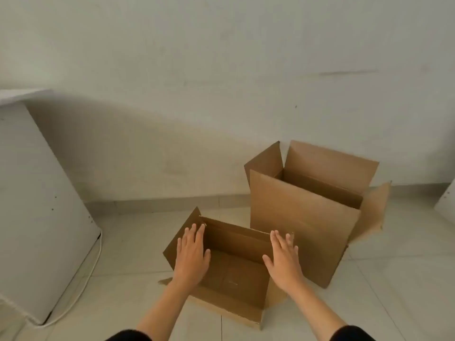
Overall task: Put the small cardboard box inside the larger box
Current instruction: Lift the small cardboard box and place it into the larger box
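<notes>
The small cardboard box (pixel 234 274) stands open on the tiled floor in front of me, its flaps spread outward. My left hand (pixel 190 254) lies flat with fingers apart on its left flap and side. My right hand (pixel 284 260) is flat with fingers extended at the box's right side. Neither hand is closed around anything. The larger cardboard box (pixel 302 217) stands upright just behind and to the right, open at the top with its flaps raised, its near wall touching or almost touching the small box.
A white appliance (pixel 37 205) stands at the left with a white cable (pixel 93 267) running down to the floor. A plain wall runs close behind the boxes. A white panel edge (pixel 446 200) shows at far right.
</notes>
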`<state>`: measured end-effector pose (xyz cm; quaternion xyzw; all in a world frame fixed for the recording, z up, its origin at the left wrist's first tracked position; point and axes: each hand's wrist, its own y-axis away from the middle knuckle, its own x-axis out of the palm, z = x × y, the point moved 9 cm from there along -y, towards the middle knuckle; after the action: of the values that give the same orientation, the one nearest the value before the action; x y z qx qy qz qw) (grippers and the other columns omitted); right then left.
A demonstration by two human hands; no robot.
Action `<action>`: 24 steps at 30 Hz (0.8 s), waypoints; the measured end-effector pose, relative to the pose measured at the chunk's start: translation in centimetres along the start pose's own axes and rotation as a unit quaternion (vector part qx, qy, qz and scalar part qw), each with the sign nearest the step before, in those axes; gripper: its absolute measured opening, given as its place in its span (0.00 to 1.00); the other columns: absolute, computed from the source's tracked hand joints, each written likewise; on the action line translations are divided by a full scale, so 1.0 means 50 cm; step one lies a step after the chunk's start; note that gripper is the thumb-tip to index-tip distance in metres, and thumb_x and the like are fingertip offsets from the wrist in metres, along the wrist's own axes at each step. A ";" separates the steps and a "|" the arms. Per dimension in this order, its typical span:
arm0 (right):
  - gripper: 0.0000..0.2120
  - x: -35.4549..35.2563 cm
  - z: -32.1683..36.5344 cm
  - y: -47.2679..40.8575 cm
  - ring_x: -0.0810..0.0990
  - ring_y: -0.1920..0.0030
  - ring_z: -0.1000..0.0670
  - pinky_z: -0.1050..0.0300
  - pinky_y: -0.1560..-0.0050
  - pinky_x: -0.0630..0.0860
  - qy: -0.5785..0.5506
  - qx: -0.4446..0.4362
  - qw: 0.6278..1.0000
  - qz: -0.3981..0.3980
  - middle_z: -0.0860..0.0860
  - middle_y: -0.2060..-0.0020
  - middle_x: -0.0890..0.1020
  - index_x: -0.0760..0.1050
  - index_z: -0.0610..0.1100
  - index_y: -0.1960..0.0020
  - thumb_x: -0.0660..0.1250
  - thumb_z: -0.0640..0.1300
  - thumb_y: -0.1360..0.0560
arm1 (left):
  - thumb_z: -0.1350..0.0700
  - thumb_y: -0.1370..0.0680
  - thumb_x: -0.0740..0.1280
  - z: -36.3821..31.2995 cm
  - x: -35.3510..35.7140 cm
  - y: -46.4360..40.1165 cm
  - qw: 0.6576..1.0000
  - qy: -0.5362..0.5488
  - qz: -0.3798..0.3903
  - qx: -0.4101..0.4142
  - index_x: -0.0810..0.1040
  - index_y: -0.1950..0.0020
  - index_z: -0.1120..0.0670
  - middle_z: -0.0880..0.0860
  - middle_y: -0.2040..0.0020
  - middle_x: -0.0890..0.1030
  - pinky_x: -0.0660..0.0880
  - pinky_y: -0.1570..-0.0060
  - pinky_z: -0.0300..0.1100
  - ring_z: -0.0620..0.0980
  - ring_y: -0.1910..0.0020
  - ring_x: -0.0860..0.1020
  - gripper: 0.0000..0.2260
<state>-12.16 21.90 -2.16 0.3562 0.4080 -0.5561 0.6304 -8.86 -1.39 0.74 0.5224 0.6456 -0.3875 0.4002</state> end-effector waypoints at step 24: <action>0.21 0.139 -0.157 -0.032 0.68 0.31 0.37 0.45 0.33 0.66 -0.258 0.326 0.910 0.005 0.38 0.31 0.70 0.60 0.37 0.28 0.56 0.34 0.21 | 0.70 0.24 0.59 0.251 0.131 -0.120 0.968 0.008 0.078 -0.237 0.70 0.35 0.57 0.58 0.49 0.78 0.78 0.63 0.43 0.53 0.58 0.78 0.19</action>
<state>-14.36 25.90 -11.73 0.3880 0.0259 -0.7275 0.5653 -14.24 -11.46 -9.55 0.4644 0.6795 -0.1873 0.5363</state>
